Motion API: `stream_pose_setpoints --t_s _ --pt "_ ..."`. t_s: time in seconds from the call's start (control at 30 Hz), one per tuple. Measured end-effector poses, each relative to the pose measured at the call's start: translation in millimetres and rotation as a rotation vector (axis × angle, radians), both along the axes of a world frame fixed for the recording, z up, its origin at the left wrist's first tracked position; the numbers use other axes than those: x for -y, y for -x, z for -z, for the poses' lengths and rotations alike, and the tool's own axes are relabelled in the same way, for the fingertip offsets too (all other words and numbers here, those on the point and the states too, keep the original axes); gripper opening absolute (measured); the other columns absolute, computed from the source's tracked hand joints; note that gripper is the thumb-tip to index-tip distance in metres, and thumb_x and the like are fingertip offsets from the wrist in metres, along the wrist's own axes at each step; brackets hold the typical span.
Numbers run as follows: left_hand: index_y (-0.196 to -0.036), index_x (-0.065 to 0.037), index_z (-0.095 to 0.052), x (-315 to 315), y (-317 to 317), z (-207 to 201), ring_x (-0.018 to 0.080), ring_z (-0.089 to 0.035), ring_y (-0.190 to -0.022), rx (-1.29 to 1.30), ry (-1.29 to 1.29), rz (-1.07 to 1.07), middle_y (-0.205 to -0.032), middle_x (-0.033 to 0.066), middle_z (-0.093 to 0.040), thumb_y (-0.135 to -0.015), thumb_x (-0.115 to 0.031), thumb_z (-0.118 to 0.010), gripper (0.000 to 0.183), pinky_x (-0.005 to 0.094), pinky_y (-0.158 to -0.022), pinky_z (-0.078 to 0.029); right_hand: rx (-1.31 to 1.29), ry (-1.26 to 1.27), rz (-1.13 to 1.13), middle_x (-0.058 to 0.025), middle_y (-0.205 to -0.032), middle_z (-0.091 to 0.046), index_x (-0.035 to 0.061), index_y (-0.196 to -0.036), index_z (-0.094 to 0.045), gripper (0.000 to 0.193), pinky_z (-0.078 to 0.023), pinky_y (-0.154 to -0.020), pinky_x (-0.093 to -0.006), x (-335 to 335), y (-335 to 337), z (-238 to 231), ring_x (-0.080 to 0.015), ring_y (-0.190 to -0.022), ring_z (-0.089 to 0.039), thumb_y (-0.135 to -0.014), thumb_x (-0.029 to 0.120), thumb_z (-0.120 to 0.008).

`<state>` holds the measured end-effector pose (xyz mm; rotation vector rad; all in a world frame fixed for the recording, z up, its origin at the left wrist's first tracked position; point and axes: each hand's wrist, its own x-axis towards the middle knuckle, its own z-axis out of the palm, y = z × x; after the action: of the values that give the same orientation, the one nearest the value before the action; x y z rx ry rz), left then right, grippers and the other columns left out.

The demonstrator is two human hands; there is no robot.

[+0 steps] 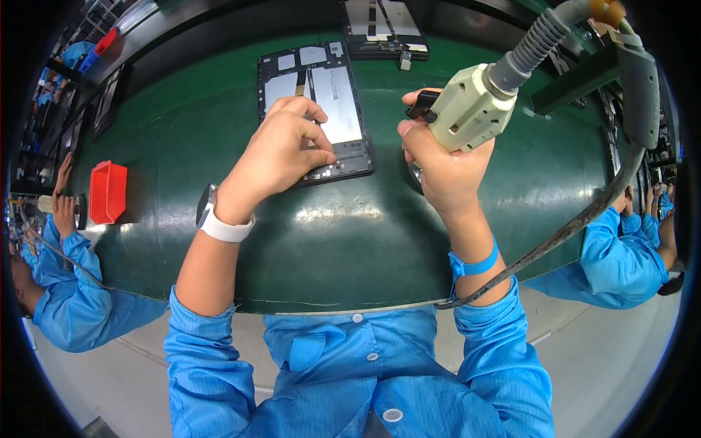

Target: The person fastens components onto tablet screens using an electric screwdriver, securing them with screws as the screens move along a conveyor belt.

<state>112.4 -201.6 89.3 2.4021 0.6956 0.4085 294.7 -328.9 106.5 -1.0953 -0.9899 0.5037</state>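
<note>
An opened tablet [337,109] lies on the green bench with its inside facing up, showing silvery panels in a black frame. My left hand [281,150] reaches over its near end; thumb and fingertips are pinched together at the frame, and whatever they hold is too small to make out. To the right, my right hand [449,171] is wrapped around a cream electric screwdriver [471,106] with a black lever on its side. The screwdriver is held over the bench beside the tablet. My hand hides its lower end.
A second opened tablet [385,25] lies at the back, a small metal connector at its edge. A red bin [108,193] stands on the left. A thick grey cable [584,215] hangs along my right arm. Co-workers in blue sleeves [77,292] sit at both sides.
</note>
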Motion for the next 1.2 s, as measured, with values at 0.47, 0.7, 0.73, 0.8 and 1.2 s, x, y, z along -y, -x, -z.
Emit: stream_pose_setpoints --t_s 0.47,0.7,0.73,0.8,1.2 --pt "-0.08 -0.006 -0.077 -2 1 5 0.0272 -0.051 -0.12 0.009 0.023 -0.008 -0.116 0.0067 -0.062 -0.072 -0.007 -0.081 0.009 0.0356 -0.103 -0.04 0.022 0.009 -0.007 -0.0086 -0.086 -0.064 -0.0041 -0.104 -0.061 0.028 -0.046 -0.048 -0.0243 1 0 -1 -0.0107 -0.058 -0.057 -0.077 -0.009 -0.065" --pt "-0.08 -0.006 -0.077 2 2 3 0.0281 -0.052 -0.12 0.007 -0.022 -0.009 -0.116 0.0072 -0.062 -0.073 -0.007 -0.081 0.008 0.0357 -0.104 -0.04 0.038 -0.011 -0.001 -0.0097 -0.091 -0.066 -0.0041 -0.105 -0.061 0.028 -0.046 -0.048 -0.0245 2 0 0 -0.0107 -0.059 -0.057 -0.077 -0.009 -0.065" --pt "-0.08 -0.006 -0.077 4 2 2 0.0287 -0.052 -0.12 0.012 -0.031 -0.003 -0.116 0.0076 -0.062 -0.073 -0.007 -0.08 0.008 0.0365 -0.103 -0.041 0.031 -0.008 -0.002 -0.01 -0.092 -0.066 -0.0041 -0.105 -0.061 0.028 -0.047 -0.048 -0.0246 2 0 0 -0.0108 -0.059 -0.058 -0.077 -0.009 -0.065" --pt "-0.08 -0.006 -0.076 7 3 0 0.0294 -0.053 -0.12 0.018 -0.042 0.002 -0.115 0.008 -0.062 -0.074 -0.007 -0.08 0.007 0.0372 -0.102 -0.042 0.025 -0.006 -0.004 -0.0104 -0.093 -0.066 -0.0041 -0.105 -0.061 0.029 -0.047 -0.048 -0.0247 2 0 0 -0.0108 -0.06 -0.058 -0.077 -0.009 -0.065" --pt "-0.099 -0.007 -0.074 24 29 14 0.0383 -0.053 -0.122 0.159 -0.379 -0.061 -0.125 0.0158 -0.06 -0.064 -0.036 -0.088 0.047 0.0457 -0.099 -0.048 -0.006 -0.041 0.033 -0.0134 -0.101 -0.067 -0.0038 -0.107 -0.057 0.032 -0.048 -0.048 -0.0253 3 -6 -2 -0.0124 -0.059 -0.058 -0.076 -0.012 -0.064"
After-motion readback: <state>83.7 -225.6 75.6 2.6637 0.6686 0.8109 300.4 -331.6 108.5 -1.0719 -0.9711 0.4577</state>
